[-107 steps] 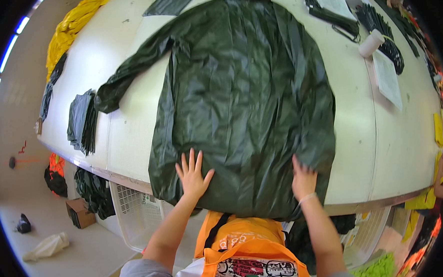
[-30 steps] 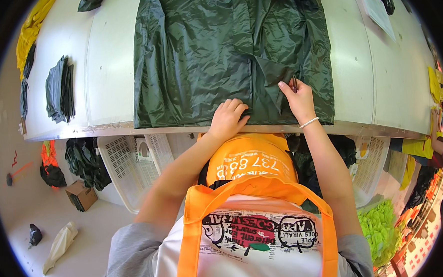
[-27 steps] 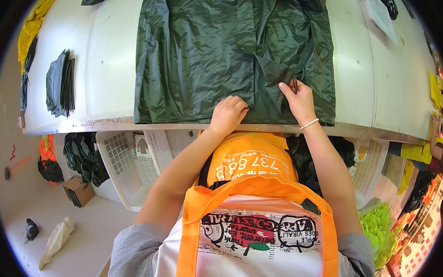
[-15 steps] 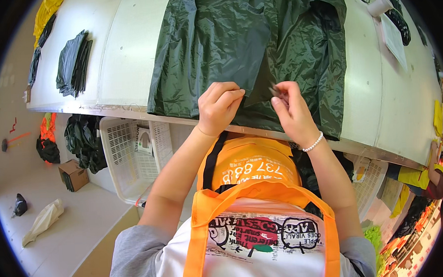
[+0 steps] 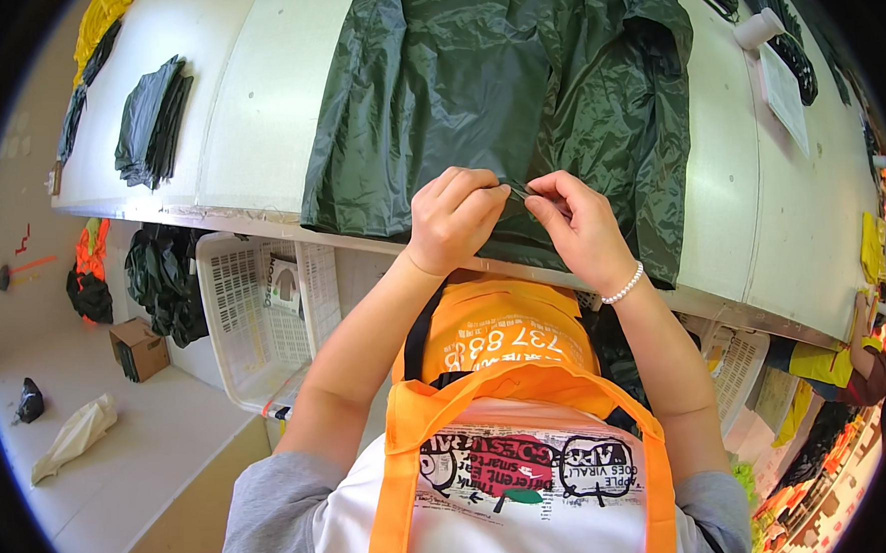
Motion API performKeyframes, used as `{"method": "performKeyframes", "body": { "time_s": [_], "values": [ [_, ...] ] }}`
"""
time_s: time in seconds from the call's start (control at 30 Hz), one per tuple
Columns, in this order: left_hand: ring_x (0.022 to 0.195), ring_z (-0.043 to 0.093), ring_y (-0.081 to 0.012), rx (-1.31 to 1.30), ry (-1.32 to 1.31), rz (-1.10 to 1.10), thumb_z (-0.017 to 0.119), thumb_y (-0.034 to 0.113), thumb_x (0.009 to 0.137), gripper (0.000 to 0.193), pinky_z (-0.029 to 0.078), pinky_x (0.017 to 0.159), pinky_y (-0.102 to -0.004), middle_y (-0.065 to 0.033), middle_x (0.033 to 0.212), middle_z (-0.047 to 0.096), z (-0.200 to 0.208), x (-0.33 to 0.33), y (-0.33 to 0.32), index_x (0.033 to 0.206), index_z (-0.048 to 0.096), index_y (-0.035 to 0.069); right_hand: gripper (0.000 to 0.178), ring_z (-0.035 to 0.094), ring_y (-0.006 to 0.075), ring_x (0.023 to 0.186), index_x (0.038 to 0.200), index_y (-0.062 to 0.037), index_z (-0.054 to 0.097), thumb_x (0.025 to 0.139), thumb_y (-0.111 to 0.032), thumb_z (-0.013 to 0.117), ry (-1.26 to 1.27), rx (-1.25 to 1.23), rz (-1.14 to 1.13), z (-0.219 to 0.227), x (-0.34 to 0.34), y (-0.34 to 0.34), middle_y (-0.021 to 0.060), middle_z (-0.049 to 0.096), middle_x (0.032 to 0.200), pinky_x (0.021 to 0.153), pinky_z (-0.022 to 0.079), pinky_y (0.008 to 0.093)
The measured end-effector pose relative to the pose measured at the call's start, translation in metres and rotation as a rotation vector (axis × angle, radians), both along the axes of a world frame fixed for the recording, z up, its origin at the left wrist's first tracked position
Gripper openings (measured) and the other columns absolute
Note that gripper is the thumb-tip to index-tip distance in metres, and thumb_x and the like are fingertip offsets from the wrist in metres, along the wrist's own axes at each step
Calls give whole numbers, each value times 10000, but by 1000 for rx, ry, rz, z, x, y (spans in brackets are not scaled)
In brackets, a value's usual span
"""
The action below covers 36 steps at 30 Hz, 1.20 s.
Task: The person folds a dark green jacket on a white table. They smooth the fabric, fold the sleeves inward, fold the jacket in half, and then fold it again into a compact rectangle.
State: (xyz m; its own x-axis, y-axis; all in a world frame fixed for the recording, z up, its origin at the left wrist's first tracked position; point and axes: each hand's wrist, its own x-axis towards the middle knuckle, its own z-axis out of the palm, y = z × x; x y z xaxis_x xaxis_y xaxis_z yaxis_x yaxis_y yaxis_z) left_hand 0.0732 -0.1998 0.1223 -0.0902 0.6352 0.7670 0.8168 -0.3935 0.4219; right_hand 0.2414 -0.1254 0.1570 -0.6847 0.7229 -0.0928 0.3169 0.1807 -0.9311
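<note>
A dark green, shiny raincoat (image 5: 473, 85) lies spread over the white table in front of me, its lower edge hanging over the near table edge. My left hand (image 5: 460, 211) is closed in a pinch on the front edge of the coat, lifted slightly off the rest. Close to its right, my right hand (image 5: 582, 219) has its fingers curled round a small dark pointed tool. The tool's tip reaches toward the pinched cloth, and most of it is hidden by the fingers. Whether the tip touches the cloth I cannot tell.
Folded dark green pieces (image 5: 152, 121) lie on the table (image 5: 264, 106) at left. A white roll (image 5: 758, 30) and papers (image 5: 784, 98) are at far right. Below the table stands a white plastic basket (image 5: 250, 327), beside hanging dark green cloth (image 5: 163, 281). A person (image 5: 858, 360) is at right.
My hands have come together, the left moving a little right with the coat edge, the right lowering its fingers toward it. The brown gap in the coat front is now covered.
</note>
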Motion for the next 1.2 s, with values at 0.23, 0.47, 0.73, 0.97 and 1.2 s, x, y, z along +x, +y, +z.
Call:
{"method": "performKeyframes", "body": {
  "time_s": [0.23,0.47,0.73,0.97,1.2],
  "values": [
    [641,601,-222,-15,-57,2,711,-97,597,222,478,540,-282,-81,781,633,2,-3,2,734,595,32,157,586,136,725,965,14,586,886,-114,630,25,-63,-23,-1,-6,2,93,638,852,654,474,258],
    [643,606,-214,-17,-71,1,714,-98,597,231,479,541,-275,-88,783,635,2,-2,2,727,576,34,133,537,94,654,951,7,592,881,-97,633,31,24,-32,-1,-9,4,64,628,801,612,449,232],
    [708,593,-92,-515,-1635,-15,683,91,826,72,467,643,-219,-36,831,657,9,-24,13,848,635,42,273,511,46,719,1044,12,570,867,-162,684,115,-86,-189,-10,-2,8,14,597,868,628,431,193],
    [751,577,-115,-495,-1816,-73,655,141,842,96,459,684,-281,-18,810,635,15,-28,12,863,658,47,360,532,51,787,1116,14,553,825,-115,721,96,-101,-163,-23,-5,1,40,608,943,692,445,193],
    [735,540,-87,-545,-1706,-16,648,151,848,112,458,676,-267,6,759,586,31,-5,12,821,656,43,272,596,225,853,1085,-21,480,877,-99,636,259,267,-192,-9,-31,-4,125,545,987,729,497,310]
  ]
}}
